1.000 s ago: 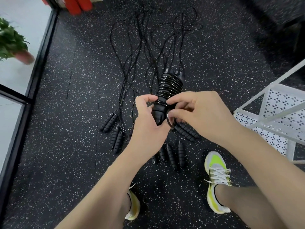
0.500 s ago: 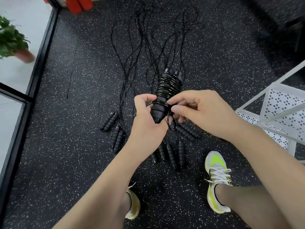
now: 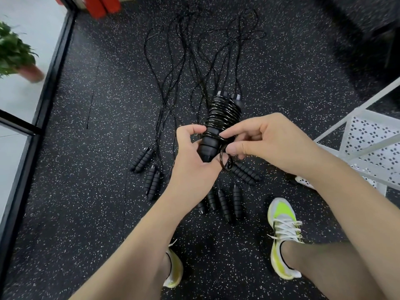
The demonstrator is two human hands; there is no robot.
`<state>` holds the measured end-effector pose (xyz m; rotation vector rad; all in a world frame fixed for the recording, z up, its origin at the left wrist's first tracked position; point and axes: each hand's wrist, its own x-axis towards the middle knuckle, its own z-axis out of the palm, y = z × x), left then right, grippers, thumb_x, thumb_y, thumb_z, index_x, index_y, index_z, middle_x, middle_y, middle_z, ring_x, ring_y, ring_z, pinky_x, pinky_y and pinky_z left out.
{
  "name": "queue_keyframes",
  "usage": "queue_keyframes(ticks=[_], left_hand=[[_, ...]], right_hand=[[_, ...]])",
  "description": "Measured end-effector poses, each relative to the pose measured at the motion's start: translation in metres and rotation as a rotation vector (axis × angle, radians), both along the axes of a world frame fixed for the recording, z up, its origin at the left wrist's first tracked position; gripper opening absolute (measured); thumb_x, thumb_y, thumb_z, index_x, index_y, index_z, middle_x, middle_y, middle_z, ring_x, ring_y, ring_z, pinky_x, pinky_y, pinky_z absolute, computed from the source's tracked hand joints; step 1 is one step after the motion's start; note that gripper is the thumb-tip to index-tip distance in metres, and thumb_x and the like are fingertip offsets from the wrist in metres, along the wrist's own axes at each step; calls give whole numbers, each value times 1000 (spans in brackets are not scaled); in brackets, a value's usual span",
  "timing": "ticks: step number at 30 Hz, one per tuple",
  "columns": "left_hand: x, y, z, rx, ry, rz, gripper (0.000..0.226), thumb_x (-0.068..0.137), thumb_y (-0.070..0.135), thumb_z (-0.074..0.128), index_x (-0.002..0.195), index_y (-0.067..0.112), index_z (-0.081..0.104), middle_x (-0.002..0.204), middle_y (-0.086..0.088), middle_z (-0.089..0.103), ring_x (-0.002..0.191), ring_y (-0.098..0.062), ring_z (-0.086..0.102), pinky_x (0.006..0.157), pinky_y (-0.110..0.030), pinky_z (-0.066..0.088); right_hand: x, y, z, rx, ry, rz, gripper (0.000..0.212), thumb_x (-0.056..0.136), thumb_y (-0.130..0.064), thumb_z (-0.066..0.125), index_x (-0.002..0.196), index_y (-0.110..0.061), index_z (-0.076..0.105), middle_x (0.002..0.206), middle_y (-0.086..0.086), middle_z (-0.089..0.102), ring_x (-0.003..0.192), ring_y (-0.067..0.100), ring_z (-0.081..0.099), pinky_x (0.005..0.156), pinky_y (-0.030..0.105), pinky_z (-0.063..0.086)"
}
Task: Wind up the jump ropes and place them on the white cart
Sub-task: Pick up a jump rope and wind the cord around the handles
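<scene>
A black jump rope (image 3: 224, 114) is wound in tight coils around its two handles, held above the floor. My left hand (image 3: 194, 161) grips the lower end of the handles. My right hand (image 3: 266, 141) pinches the loose rope end, which forms a small loop by the lowest coils. Several more jump ropes (image 3: 186, 68) lie stretched out on the dark speckled floor, their black foam handles (image 3: 223, 202) near my feet. The white cart (image 3: 368, 135) stands at the right edge.
A potted plant (image 3: 15, 55) sits behind a glass wall with a black frame (image 3: 43, 100) on the left. Red objects (image 3: 101, 5) stand at the top left. My feet in yellow-white shoes (image 3: 283, 237) are below the handles.
My right hand has pulled the rope end down around the lower handle part, forming a small loop. The bundle stays in my left hand.
</scene>
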<state>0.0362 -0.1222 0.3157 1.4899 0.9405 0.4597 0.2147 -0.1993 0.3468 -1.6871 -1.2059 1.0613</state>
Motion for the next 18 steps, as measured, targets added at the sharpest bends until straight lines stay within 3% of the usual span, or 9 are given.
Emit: queue_keyframes(ticks=[4, 9, 12, 16, 18], left_hand=[[0, -1, -1, -5, -4, 4, 57, 90, 10, 77, 119, 40, 38, 97, 3, 74, 83, -10, 67, 88, -41, 56], [2, -3, 3, 18, -8, -11, 56, 90, 11, 78, 118, 37, 37, 91, 7, 71, 77, -2, 64, 75, -20, 51], [2, -4, 4, 42, -4, -18, 53, 91, 12, 77, 116, 37, 36, 91, 6, 72, 76, -3, 63, 69, -14, 49], [3, -7, 1, 86, 6, -45, 53, 92, 7, 73, 120, 34, 35, 93, 3, 71, 75, -5, 62, 70, -17, 51], [5, -9, 0, 114, 17, -52, 54, 93, 4, 71, 123, 30, 35, 96, 2, 70, 76, -4, 61, 71, -15, 50]], right_hand=[[-1, 0, 0, -15, 4, 23, 23, 88, -21, 77, 107, -34, 75, 81, 0, 77, 75, 16, 73, 86, 40, 59], [-3, -1, 1, -33, -49, 50, 19, 91, -23, 75, 107, -32, 70, 83, -4, 77, 76, 16, 74, 85, 45, 59], [-6, -1, 2, -34, -75, 23, 17, 90, -22, 76, 103, -30, 70, 79, -5, 76, 71, 14, 73, 77, 37, 60], [-11, 2, 1, -44, -197, -75, 11, 85, -22, 81, 91, -28, 72, 65, -5, 73, 58, 16, 70, 57, 19, 50], [-14, 2, -2, -42, -277, -126, 9, 84, -25, 82, 88, -27, 74, 64, -6, 73, 57, 10, 68, 59, 18, 51]])
